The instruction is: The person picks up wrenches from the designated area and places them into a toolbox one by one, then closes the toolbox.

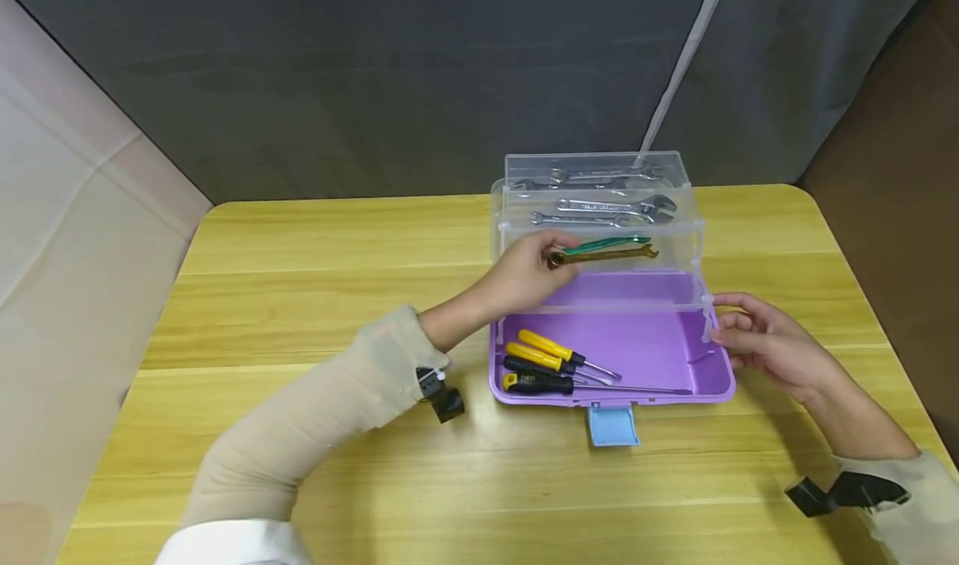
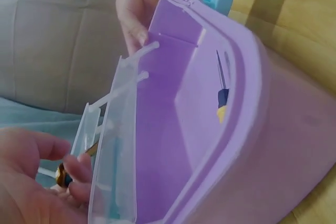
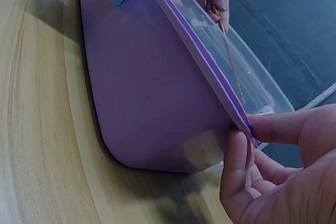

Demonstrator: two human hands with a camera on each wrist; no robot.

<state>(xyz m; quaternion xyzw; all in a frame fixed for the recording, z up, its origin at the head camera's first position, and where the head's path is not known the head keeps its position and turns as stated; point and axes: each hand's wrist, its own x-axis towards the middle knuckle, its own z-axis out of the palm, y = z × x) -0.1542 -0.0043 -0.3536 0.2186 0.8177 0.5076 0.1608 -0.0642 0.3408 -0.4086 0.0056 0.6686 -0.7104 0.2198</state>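
Observation:
A purple toolbox [image 1: 614, 290] stands unfolded on the table, its clear plastic trays raised in steps at the back. My left hand [image 1: 528, 270] pinches a gold-coloured wrench [image 1: 614, 255] by one end, over the lowest clear tray. A green wrench [image 1: 605, 245] lies just behind it, seemingly in that tray; in the left wrist view it is a blurred teal strip through the plastic. At the box's right side, my right hand [image 1: 779, 344] holds the rim between thumb and fingers, plainest in the right wrist view. Silver wrenches [image 1: 595, 221] lie in the upper trays.
Several yellow and black screwdrivers [image 1: 543, 350] lie in the bottom of the box, at its left. A light blue latch [image 1: 614, 425] hangs open at the front. A dark cloth wall [image 1: 375, 82] rises behind the wooden table [image 1: 300, 299].

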